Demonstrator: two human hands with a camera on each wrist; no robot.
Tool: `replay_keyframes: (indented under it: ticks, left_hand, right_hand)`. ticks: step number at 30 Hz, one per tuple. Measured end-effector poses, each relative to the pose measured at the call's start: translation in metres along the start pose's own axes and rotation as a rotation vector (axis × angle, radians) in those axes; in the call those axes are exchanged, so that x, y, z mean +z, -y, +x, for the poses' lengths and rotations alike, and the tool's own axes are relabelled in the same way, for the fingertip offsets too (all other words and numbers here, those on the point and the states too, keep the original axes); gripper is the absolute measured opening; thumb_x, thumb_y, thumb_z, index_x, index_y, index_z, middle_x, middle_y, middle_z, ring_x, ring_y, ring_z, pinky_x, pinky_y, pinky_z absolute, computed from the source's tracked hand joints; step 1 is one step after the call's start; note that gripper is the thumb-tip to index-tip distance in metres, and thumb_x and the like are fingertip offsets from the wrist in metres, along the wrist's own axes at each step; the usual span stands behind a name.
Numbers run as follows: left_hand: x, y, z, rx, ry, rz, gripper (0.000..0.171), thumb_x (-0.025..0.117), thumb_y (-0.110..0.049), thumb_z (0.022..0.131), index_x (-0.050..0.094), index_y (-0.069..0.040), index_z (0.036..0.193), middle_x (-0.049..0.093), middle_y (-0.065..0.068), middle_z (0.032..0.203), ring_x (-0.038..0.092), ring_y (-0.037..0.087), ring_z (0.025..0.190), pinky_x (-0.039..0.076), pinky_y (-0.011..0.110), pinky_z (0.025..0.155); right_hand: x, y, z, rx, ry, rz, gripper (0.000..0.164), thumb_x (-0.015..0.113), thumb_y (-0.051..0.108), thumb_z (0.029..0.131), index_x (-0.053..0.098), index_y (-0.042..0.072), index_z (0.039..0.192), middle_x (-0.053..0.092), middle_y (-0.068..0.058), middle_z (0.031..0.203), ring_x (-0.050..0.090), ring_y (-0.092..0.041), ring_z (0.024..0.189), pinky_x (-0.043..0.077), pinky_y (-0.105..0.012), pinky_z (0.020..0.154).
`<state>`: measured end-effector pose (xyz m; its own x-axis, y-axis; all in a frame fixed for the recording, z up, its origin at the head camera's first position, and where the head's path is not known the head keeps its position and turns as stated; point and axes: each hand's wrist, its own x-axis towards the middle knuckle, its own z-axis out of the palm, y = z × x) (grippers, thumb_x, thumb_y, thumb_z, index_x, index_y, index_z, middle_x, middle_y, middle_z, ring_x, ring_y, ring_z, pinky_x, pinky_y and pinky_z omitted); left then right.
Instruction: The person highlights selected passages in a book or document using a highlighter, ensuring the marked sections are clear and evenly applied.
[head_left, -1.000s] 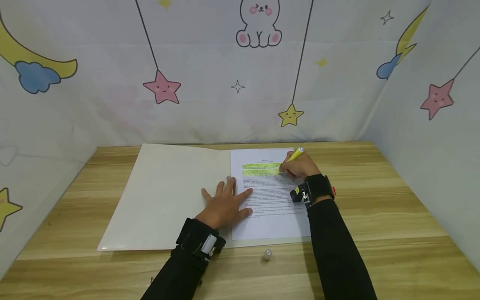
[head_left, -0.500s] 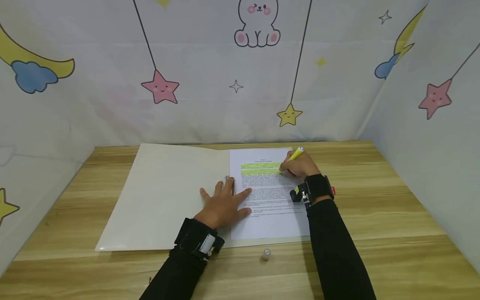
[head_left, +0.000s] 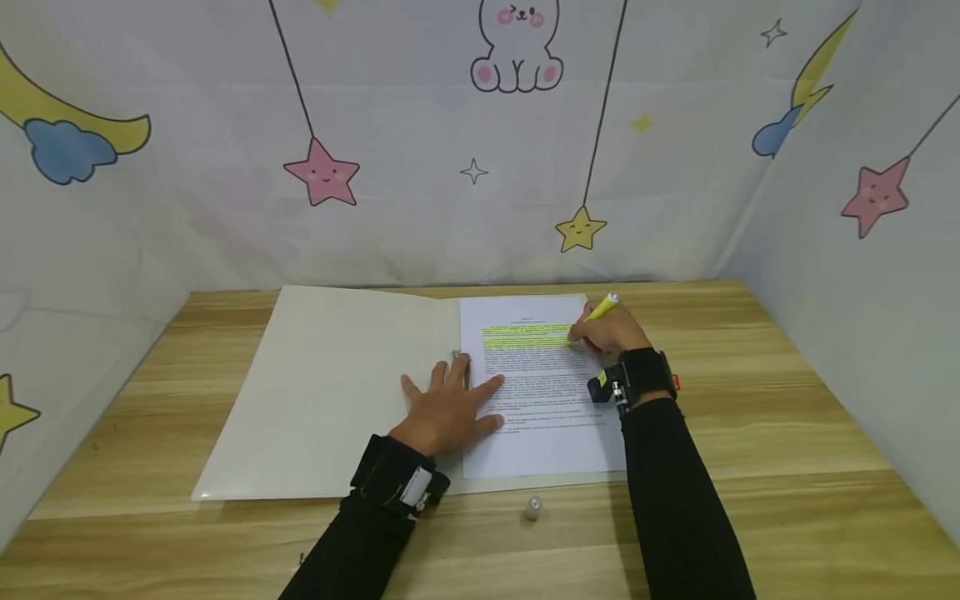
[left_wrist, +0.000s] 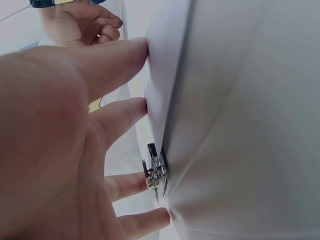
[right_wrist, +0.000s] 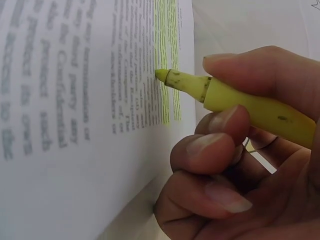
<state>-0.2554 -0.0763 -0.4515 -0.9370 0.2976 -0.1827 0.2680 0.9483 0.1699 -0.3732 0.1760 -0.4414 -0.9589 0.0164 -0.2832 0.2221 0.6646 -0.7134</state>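
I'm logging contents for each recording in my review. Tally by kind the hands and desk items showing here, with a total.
Hands: 2 (left hand, right hand)
Highlighter: 1
Sheet showing: 1
Folder: 1
Metal clip: 1
Small grey cylinder: 1
Total: 7

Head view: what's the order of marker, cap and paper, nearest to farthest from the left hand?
1. Paper: touched by the left hand, on its right.
2. Cap: on the table, right of that hand.
3. Marker: in the right hand, farther right.
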Motion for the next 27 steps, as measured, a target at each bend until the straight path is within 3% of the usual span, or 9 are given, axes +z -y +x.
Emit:
replay_keyframes:
  ticks: [27]
  left_hand:
    - [0.001,-0.002,0.001,0.0,-0.005,0.001,0.059,0.057,-0.054,0.094,0.042,-0.04,0.149,0.023,0.016,0.161,0.024,0.043,0.144,0.015,0.085,0.103]
  right_hand:
    - [-0.011,-0.009,0.0,0.053,0.005,0.068,0.019,0.072,0.006,0.083,0.053,0.005,0.082,0.044,0.0,0.052,0.042,-0.014,0.043,0.034,-0.028,0.044]
